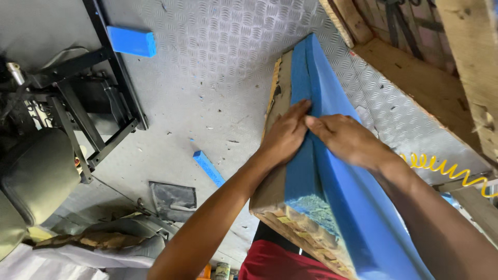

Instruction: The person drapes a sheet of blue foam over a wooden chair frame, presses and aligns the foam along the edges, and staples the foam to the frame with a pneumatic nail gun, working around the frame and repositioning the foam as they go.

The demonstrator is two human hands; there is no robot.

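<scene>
A long blue foam pad (332, 197) lies on a brown wooden board (272, 186) that runs from my lap toward the top middle of the view. My left hand (286, 134) presses flat on the pad's left edge where foam meets board, fingers together. My right hand (345, 137) lies on the blue foam right beside it, fingertips touching the left hand's. Neither hand grips anything; both push down on the foam. The near end of the foam is rough and torn.
A grey chequer-plate floor (218, 78) lies underneath. A blue foam block (132, 41) and a thin blue foam strip (208, 167) rest on it. A black metal seat frame (93, 103) stands left, a wooden bench (425, 78) right, and a yellow coiled hose (446, 168).
</scene>
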